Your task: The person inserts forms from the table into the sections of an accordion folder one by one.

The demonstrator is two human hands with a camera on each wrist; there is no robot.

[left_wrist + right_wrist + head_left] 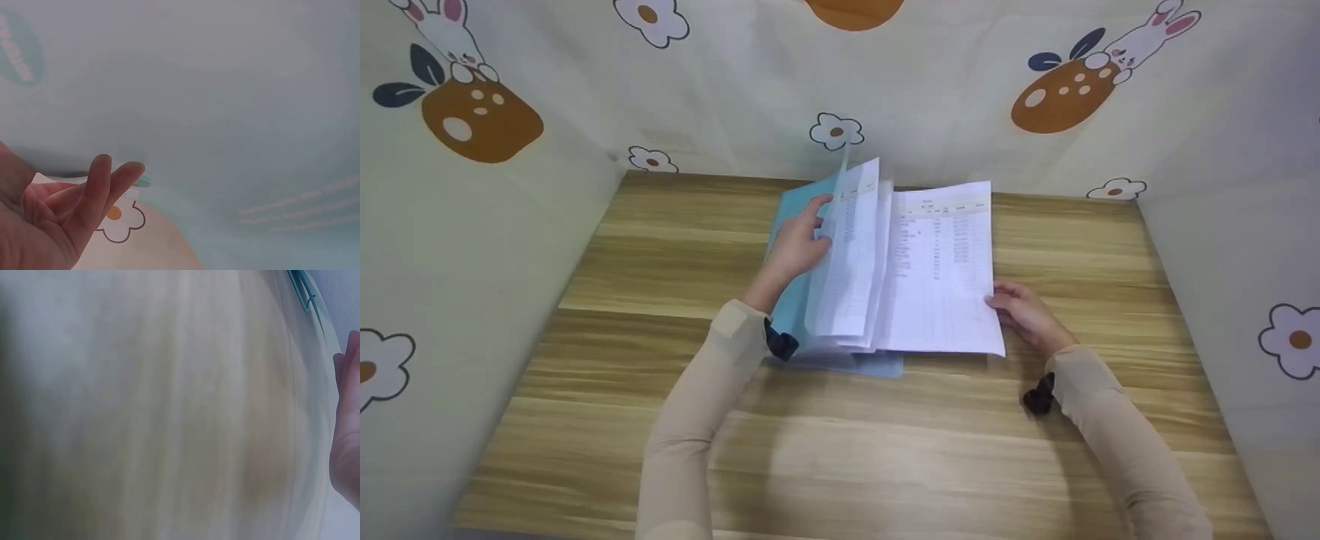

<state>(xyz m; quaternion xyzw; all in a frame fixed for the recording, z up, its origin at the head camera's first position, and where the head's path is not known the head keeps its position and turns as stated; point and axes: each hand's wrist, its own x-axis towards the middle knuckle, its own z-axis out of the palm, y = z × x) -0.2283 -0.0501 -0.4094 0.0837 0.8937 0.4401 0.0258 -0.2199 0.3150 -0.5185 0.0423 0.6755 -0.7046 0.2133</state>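
A light-blue folder (799,315) lies spread on the wooden table, with a translucent cover (225,112) bearing an oval label and pale lettering. Several printed sheets (855,292) stand raised at its left part, and a printed page (941,300) with a table of text slopes to the right. My left hand (799,244) is at the raised cover, its fingers extended against it; they also show in the left wrist view. At the page's lower right edge, my right hand (1030,316) pinches the paper, thumb on top and the other fingers partly hidden.
The wooden table (645,360) meets pale fabric walls (735,90) printed with rabbits, oranges and flowers at the back and sides. A dark wrist device (781,342) sits on the left wrist, and another (1039,397) on the right.
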